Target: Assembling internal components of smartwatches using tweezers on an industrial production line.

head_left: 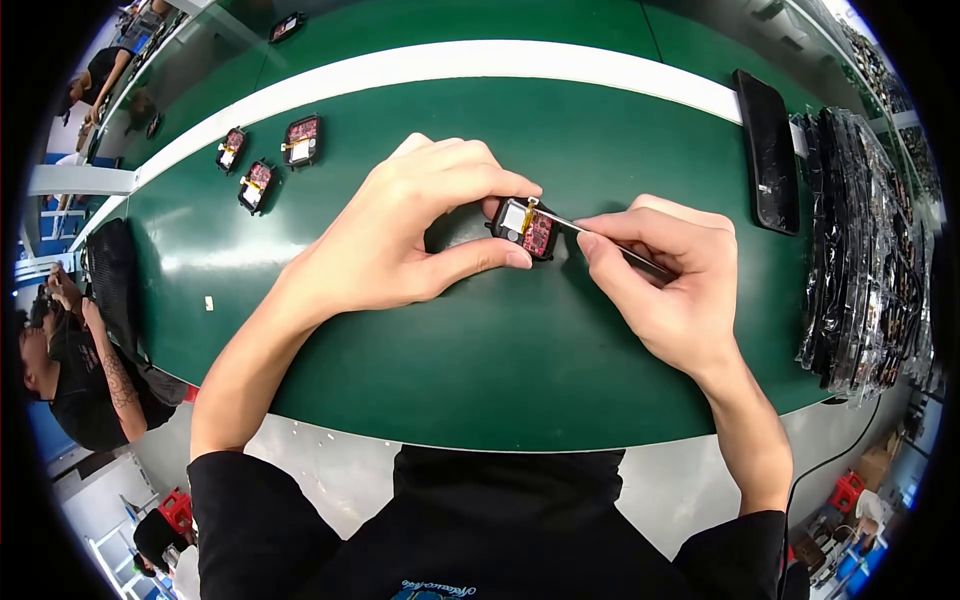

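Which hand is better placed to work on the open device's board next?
Probably the right hand: it holds a thin tool, tip at the device, while the left hand steadies it.

My left hand [405, 220] is arching on the left, thumb [470, 260] and forefinger [490, 183] pinching. On the right, my right hand [685, 265] is pinching, fingers [672, 222] curling. Both forearms [262, 345] are slanting inward from the near side.

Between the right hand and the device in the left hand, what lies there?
In the head view, a slim metal tool spans the gap: the right hand grips it, its tip over the device.
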{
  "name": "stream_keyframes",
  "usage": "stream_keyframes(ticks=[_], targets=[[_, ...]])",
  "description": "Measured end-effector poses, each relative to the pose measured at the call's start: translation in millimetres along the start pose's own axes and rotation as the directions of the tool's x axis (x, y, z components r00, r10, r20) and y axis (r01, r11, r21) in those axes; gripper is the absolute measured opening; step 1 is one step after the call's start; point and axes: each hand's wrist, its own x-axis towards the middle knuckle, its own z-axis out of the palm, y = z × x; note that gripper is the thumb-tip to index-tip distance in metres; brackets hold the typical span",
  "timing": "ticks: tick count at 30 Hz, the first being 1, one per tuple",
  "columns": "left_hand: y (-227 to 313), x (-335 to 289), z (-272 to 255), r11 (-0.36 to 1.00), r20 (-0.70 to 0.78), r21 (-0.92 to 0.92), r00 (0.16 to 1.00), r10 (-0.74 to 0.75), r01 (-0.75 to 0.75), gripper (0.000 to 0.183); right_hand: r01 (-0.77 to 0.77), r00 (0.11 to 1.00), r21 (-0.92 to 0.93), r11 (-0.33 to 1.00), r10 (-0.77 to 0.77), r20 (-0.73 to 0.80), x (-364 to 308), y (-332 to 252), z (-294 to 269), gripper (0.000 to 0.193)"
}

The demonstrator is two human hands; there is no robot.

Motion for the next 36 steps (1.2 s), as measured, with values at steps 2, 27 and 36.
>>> stream_keyframes(ticks=[2, 27, 36], targets=[[-5.9, 0.5, 4.4, 0.999, -0.023, -0.022, 0.999, 0.029, -0.030, 0.053, 0.036, 0.999, -0.040, 0.999, -0.036, -0.015, -0.2, 1.2, 2.4, 0.006], [-3.5, 0.7, 4.1, 1.000, -0.056, -0.029, 0.998, 0.010, -0.012, 0.048, 0.305, 0.939, -0.350, 0.886, -0.340, -0.041, -2.5, 5.4, 6.8, 0.022], [-8.8, 0.2, -7.1, 0.992, 0.027, -0.130, 1.000, -0.006, 0.009, 0.052, 0.085, 0.996, -0.091, 0.992, -0.086, 0.000, -2.2, -1.0, -0.7, 0.016]])
